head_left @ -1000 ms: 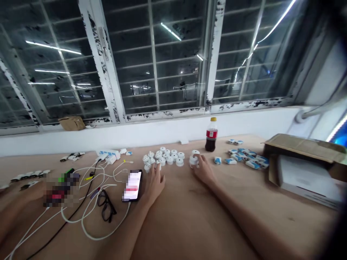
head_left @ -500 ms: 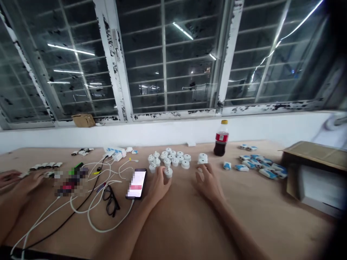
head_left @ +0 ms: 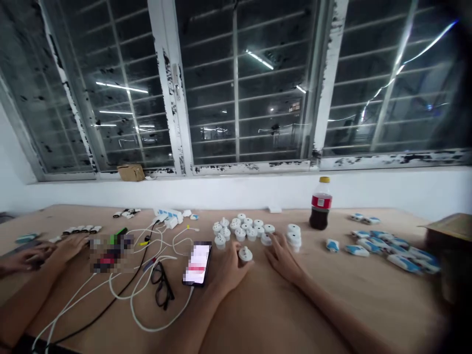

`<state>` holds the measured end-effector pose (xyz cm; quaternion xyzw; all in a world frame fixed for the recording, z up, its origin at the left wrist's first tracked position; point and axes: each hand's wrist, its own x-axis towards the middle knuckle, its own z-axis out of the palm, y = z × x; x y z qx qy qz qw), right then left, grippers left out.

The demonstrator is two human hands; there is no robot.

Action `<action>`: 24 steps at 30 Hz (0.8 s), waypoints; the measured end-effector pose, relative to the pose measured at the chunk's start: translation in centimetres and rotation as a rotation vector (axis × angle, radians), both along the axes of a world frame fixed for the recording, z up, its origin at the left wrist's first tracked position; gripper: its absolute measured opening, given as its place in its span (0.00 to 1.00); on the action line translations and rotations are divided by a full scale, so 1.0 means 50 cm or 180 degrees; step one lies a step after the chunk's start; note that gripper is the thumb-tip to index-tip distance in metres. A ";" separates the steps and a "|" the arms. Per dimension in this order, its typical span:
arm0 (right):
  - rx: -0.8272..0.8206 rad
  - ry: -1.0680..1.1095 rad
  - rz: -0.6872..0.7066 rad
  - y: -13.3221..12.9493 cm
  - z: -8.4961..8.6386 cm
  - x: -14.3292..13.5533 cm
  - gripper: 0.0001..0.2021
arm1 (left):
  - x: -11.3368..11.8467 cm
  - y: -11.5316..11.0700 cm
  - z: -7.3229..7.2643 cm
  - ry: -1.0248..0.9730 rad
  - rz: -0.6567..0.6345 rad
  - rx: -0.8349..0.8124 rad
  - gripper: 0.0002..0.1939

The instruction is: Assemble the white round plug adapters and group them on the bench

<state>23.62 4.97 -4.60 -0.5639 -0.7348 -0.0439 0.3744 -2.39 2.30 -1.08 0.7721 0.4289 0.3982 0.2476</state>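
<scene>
My left hand (head_left: 231,269) is closed around a white round plug adapter (head_left: 245,253), held pins up just above or on the table. To its right, my right hand (head_left: 283,255) has its fingers apart, the tips at the edge of another white adapter (head_left: 266,239); whether they grip it I cannot tell. Beyond both hands stands a cluster of similar white adapters (head_left: 252,233), some with pins or sockets facing up. A small stack of white adapters (head_left: 294,237) is just right of my right fingers.
A lit phone (head_left: 198,263), black glasses (head_left: 162,285) and tangled white cables lie left. A cola bottle (head_left: 320,204) stands behind; blue-and-white devices (head_left: 379,245) and a cardboard box (head_left: 452,228) are right. Another person's hands (head_left: 66,248) are at far left.
My right hand has moved left from the small stack to the cluster's right edge. My left hand, still holding its adapter, has come slightly nearer to me. The camera view has shifted left.
</scene>
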 end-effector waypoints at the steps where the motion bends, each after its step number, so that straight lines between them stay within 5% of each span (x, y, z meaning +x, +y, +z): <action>1: -0.0005 -0.0048 -0.0042 0.008 -0.005 -0.004 0.26 | 0.001 -0.001 0.004 -0.0013 0.0023 -0.0059 0.24; 15: 0.0048 0.0029 0.0086 0.028 -0.026 0.009 0.21 | 0.007 0.030 -0.017 -0.1395 -0.0270 -0.0656 0.18; 24: -0.0656 0.1450 0.0653 -0.051 0.035 -0.031 0.23 | 0.007 0.018 -0.013 -0.1144 -0.0200 -0.0171 0.25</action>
